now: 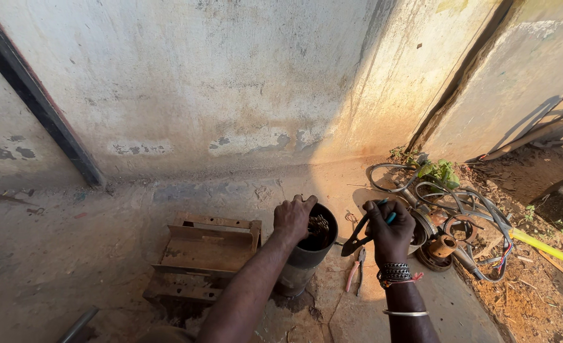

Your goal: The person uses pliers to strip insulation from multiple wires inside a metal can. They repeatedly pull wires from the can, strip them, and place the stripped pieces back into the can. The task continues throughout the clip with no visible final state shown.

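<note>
A dark metal cylinder [304, 263] stands upright on the concrete floor, with copper windings showing inside its open top. My left hand [292, 218] grips the cylinder's rim on the near left side. My right hand [389, 230] hovers just right of the cylinder, closed around a pair of dark pliers [358, 238] with teal handles, jaws pointing down and left. A second pair of pliers with pink handles [356, 272] lies on the floor below my right hand.
A rusty metal frame [202, 257] lies left of the cylinder. Tangled cables and rusty motor parts [450, 222] sit to the right, beside a yellow pipe [548, 249]. A stained wall rises behind; a metal bar [78, 325] lies bottom left.
</note>
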